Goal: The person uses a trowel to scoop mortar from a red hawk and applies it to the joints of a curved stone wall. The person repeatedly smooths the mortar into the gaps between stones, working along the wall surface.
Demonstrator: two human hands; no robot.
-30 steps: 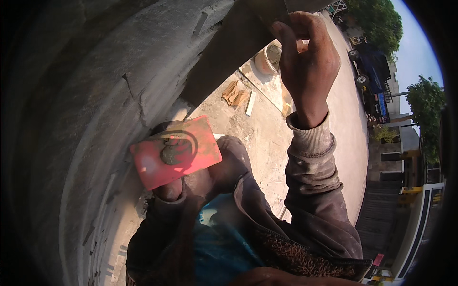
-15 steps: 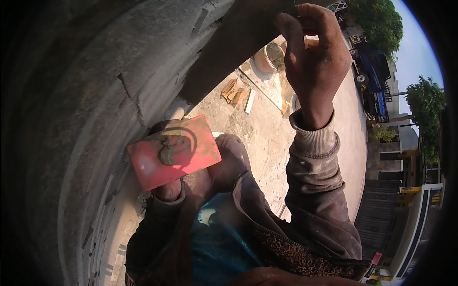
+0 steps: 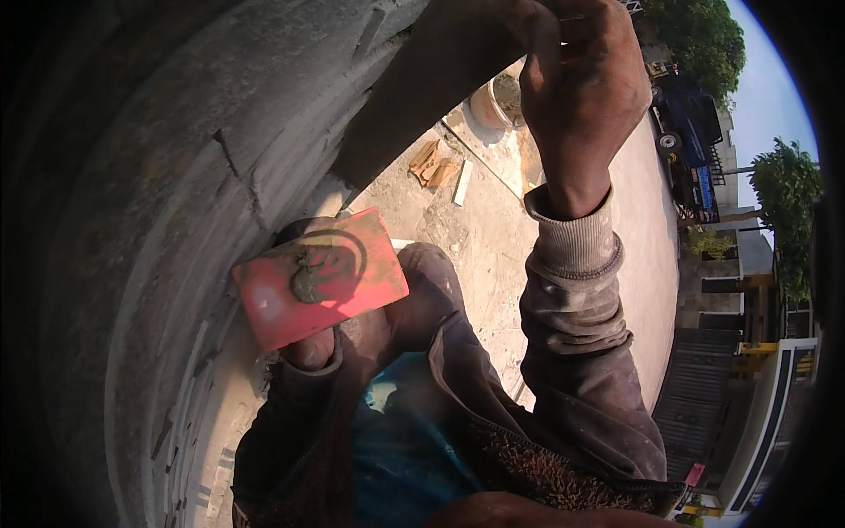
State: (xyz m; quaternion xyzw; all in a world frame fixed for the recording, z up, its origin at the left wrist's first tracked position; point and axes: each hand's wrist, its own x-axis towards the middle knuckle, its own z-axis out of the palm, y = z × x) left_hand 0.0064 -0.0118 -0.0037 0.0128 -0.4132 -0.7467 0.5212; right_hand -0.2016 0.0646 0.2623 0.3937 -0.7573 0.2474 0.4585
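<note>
My left hand [image 3: 310, 353] is beneath a red rectangular mortar board [image 3: 352, 304]; most of its fingers are hidden by the board. A small lump of wet grey mortar [image 3: 304, 280] sits on the board's smeared face. High at the top edge of the picture is my right hand [image 3: 585, 101], its fingers curled together next to a dark, shaded surface [image 3: 414, 79]. Its fingertips are dim and partly cut off, so whatever they hold does not show.
A rough grey wall [image 3: 176, 202] with grooves runs along my left. On the sunlit ground lie a bucket of mortar [image 3: 503, 101], broken brown pieces [image 3: 431, 165] and a pale strip [image 3: 462, 182]. Farther right stand a dark blue truck [image 3: 691, 132] and a building with a metal gate [image 3: 700, 378].
My right hand has moved a little upward, taking its fingertips to the picture's top edge. The board and mortar in my left hand have hardly shifted.
</note>
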